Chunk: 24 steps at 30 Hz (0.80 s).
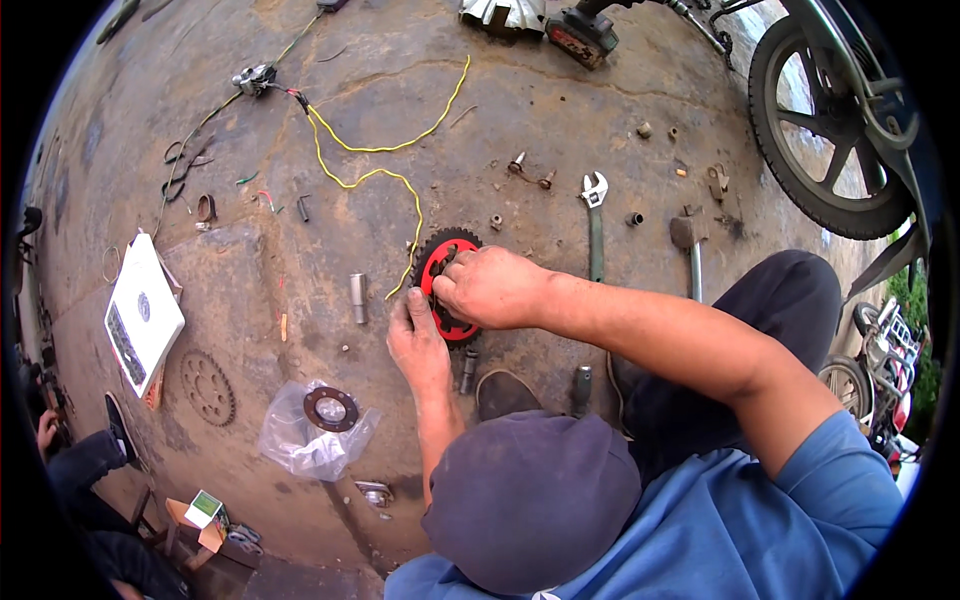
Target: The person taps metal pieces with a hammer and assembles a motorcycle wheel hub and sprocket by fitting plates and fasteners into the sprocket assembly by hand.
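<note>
A red wheel with black teeth (434,262) lies beneath my hands in front of me. My left hand (420,345) grips its near left side, thumb up and fingers bent. My right hand (490,287) reaches over the middle with curled fingers; whatever they pinch is hidden. Left of the wheel stands a silver socket (358,298), and a dark metal cylinder (468,370) is just below it. A yellow wire (409,190) runs down beside the wheel. An adjustable wrench (595,225) and a hammer (687,233) lie to the right, partly behind my arm.
Motorcycle wheel (818,170) at upper right, drill (580,38) at top, parked motorcycle (880,380) at right. On the left: white board (140,310), loose sprocket (208,388), plastic bag with ring (310,440), another person's leg (90,458). My knee (775,300) is bent at right.
</note>
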{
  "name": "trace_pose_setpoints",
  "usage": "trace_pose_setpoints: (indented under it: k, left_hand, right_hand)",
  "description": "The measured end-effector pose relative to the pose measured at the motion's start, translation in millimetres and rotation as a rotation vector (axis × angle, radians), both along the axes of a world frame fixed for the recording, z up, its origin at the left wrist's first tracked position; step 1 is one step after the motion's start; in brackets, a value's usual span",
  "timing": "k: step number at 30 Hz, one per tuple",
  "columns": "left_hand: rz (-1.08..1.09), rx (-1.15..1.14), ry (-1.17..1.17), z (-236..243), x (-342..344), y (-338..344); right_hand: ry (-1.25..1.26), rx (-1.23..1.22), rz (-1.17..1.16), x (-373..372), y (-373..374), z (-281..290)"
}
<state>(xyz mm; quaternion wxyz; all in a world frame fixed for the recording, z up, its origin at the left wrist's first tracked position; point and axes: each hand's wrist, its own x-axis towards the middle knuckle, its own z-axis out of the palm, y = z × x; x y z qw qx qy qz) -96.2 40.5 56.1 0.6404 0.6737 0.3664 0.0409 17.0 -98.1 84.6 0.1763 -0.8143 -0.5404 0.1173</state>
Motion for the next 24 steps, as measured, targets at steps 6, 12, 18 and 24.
trace_pose_setpoints:
  k: [6,12,18,24]
  left_hand:
    - [0.068,-0.113,-0.048,-17.8,4.8,1.2]
    - [0.107,-0.184,-0.056,-6.6,-11.2,19.2]
    - [0.227,-0.431,-0.116,-44.9,-23.9,-10.2]
    - [0.007,-0.551,-0.113,-41.4,-28.3,9.3]
  right_hand:
    - [0.288,-0.197,-0.179,-4.8,8.2,13.8]
    - [0.103,-0.101,-0.064,-12.7,28.5,2.9]
    - [0.346,0.180,-0.168,25.9,71.5,121.4]
    - [-0.001,0.286,0.131,69.2,187.8,321.1]
